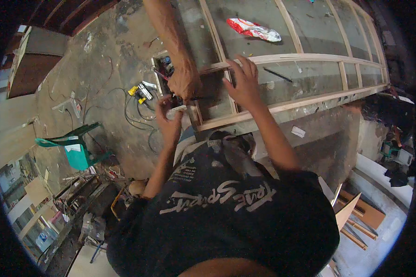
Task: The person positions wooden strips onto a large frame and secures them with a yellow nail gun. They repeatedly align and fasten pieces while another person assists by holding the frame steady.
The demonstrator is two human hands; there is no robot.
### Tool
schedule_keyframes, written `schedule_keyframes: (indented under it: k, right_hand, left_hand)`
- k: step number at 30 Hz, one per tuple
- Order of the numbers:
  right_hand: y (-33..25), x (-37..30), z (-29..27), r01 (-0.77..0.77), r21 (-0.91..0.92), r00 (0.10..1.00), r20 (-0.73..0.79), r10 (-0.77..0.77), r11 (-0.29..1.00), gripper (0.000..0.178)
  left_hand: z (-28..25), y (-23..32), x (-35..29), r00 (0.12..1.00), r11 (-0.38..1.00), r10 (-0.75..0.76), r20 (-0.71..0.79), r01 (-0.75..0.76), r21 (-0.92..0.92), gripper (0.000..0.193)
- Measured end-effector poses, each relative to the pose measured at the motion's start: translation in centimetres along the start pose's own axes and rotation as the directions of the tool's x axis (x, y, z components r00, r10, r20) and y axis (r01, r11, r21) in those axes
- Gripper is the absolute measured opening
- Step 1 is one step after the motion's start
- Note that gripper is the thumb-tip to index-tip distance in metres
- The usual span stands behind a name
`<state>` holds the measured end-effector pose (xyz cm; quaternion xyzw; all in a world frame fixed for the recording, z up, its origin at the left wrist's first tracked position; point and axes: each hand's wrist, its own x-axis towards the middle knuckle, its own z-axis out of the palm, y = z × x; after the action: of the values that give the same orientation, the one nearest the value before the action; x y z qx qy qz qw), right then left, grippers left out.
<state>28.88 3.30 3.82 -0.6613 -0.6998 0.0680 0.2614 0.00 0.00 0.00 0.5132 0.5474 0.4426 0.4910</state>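
My left hand [169,122] is at the near left end of a wooden frame [305,57], its fingers curled and a short pale strip [176,110] between them and the thumb. My right hand [245,87] is open, fingers spread, over the frame's inner rail near a short crosspiece [229,90]. Another person's hand [185,83] reaches down from the top edge between my two hands, closed on something dark and thin that I cannot make out. Beside that hand is a small open box [156,74] with loose items in it.
On the panel within the frame lie a red and white plastic packet [254,30] and a dark pencil-like stick [278,75]. A yellow and black power tool [141,93] with a cord lies on the floor at left, near a green plastic chair [78,150]. Wood pieces [363,212] lie at lower right.
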Motion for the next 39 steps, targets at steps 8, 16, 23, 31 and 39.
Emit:
schedule_keyframes:
  k: [8, 16, 23, 31, 39]
  right_hand:
    - [2.5, 5.1, 2.0, 0.204, 0.030, 0.923, 0.327, -0.202, 0.979, 0.037]
    - [4.1, 5.8, 4.2, 0.326, 0.022, 0.885, 0.346, -0.313, 0.945, 0.022]
    - [2.5, 6.4, 7.0, 0.264, -0.184, 0.936, 0.285, -0.206, 0.947, 0.006]
    - [5.0, 6.9, 5.8, 0.312, -0.213, 0.818, 0.556, -0.148, 0.926, 0.011]
    - [4.8, 7.5, 6.7, 0.328, -0.190, 0.848, 0.491, -0.200, 0.925, 0.020]
  left_hand:
    - [1.0, 6.9, 7.3, 0.862, 0.857, 0.493, -0.116, -0.459, 0.233, 0.052]
    - [1.2, 3.1, 8.0, 0.918, 0.924, 0.366, -0.153, -0.340, 0.175, 0.052]
    - [1.1, 3.0, 6.7, 0.906, 0.921, 0.364, -0.216, -0.316, 0.227, 0.055]
    - [10.2, 8.3, -1.4, 0.595, 0.600, 0.105, 0.797, -0.677, 0.426, 0.069]
    - [12.5, 5.6, -1.6, 0.606, 0.363, -0.185, 0.774, -0.689, 0.627, 0.064]
